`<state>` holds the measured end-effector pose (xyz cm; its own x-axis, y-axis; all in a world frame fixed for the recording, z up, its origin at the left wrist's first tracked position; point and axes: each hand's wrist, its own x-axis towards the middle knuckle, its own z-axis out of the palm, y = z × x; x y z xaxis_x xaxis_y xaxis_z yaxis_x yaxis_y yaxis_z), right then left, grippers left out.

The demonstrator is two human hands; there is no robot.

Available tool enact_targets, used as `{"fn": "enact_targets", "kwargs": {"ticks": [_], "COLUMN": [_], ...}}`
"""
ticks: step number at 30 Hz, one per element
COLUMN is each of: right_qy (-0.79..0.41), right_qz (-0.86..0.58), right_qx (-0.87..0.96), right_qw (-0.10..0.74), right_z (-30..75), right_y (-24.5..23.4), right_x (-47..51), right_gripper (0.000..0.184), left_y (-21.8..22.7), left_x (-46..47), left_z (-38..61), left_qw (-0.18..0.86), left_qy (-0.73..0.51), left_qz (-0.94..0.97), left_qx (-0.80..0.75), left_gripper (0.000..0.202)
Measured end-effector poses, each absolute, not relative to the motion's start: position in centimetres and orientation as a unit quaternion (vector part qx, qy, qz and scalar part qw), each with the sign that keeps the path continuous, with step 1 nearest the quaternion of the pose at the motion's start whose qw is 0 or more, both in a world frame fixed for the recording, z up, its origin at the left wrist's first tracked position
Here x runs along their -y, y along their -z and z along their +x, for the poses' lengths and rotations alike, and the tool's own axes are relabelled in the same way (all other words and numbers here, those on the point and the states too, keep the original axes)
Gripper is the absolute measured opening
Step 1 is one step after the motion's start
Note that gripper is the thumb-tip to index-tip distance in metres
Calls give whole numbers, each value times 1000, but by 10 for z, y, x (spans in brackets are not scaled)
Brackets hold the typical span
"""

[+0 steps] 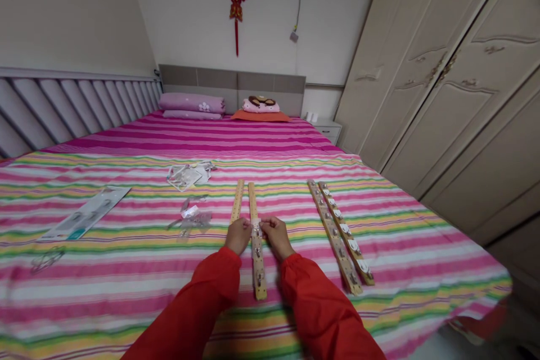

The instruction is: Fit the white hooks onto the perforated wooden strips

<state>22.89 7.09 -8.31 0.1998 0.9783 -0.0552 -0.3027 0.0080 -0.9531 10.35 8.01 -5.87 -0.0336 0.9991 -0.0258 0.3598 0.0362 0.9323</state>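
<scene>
Side by side on the striped cloth lie two narrow wooden strips; the nearer, right one (259,278) carries small metal pieces along its lower half. My left hand (238,235) and my right hand (276,236) meet over this strip's middle, fingertips pinched from either side on a small clear plastic piece (256,224). Its exact kind is too small to make out. The second wooden strip (237,201), lined with small holes, runs just behind my left hand, its lower end hidden by the hand.
Two wooden strips (333,230) (348,233) with metal and white pieces attached lie to the right. On the left are a clear packet (86,214), a wire loop (48,259), a pile of plastic bits (192,216) and white-edged packets (189,174). A wardrobe (455,79) stands right of the bed.
</scene>
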Motion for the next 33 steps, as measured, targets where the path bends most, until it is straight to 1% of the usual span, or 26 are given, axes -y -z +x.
{"fn": "enact_targets", "kwargs": {"ticks": [7, 23, 28, 31, 33], "right_qy": [-510, -487, -479, -475, -454], "right_qz": [-482, -500, -504, -498, -497], "right_qx": [366, 391, 400, 413, 447], "right_qw": [611, 599, 598, 596, 589], "right_z": [228, 227, 227, 228, 228], "right_y": [94, 105, 107, 106, 104], "right_x": [-75, -79, -79, -77, -74], "right_gripper": [19, 18, 17, 28, 34], "left_y": [65, 70, 69, 69, 69], "left_x": [-81, -76, -72, -70, -69], "left_z": [105, 107, 106, 104, 102], "left_qw": [318, 260, 263, 276, 283], "left_qy": [-354, -333, -350, -358, -345], "left_qz": [620, 645, 655, 672, 693], "left_qx": [-624, -637, -616, -587, -566], "left_gripper": [18, 7, 25, 34, 33]}}
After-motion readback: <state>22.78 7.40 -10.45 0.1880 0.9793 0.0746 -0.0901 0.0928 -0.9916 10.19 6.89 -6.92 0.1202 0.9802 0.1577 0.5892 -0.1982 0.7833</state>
